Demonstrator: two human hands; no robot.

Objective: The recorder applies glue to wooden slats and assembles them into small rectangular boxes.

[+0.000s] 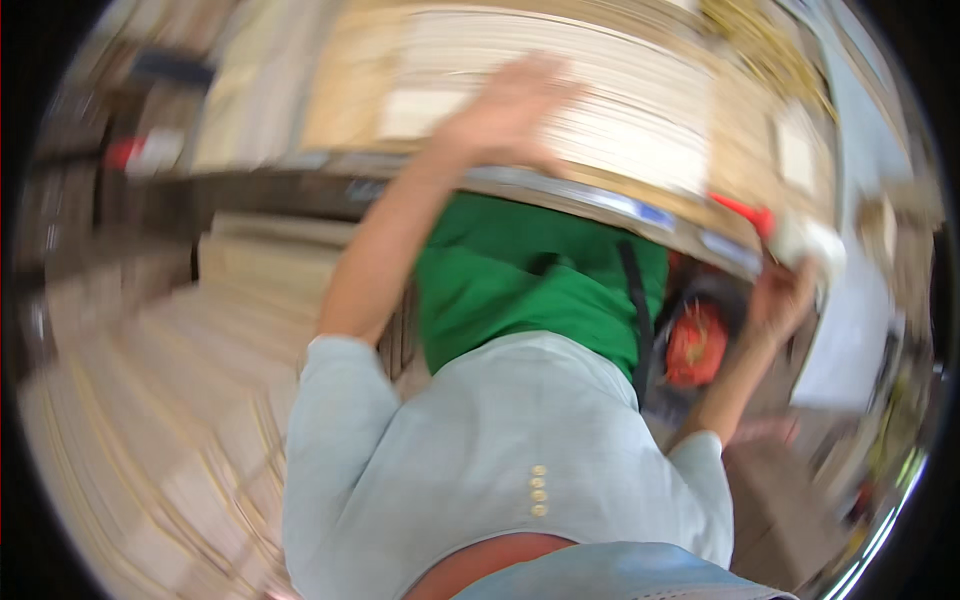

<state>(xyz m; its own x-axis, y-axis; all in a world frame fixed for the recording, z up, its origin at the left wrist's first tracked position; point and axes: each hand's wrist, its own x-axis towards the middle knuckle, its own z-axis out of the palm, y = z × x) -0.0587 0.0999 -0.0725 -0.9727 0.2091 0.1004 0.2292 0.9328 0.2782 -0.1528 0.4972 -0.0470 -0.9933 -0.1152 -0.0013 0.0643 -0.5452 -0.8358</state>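
Note:
My right hand (783, 303) is closed around a white squeeze bottle (808, 245) with a red nozzle that points left toward the workbench. My left hand (512, 112) is over a row of pale thin strips (630, 110) on the bench. Its fingers are stretched out and the thumb stands apart, with nothing visible in it. Motion blurs this hand, so I cannot tell whether it touches the strips.
The wooden workbench (345, 90) runs across the front. Stacked pale boards (170, 370) fill the left side. A second white bottle with a red top (145, 152) is at the far left. Yellow strands (765, 50) lie at the back right. A red bundle (697, 343) sits in a dark container below the bench.

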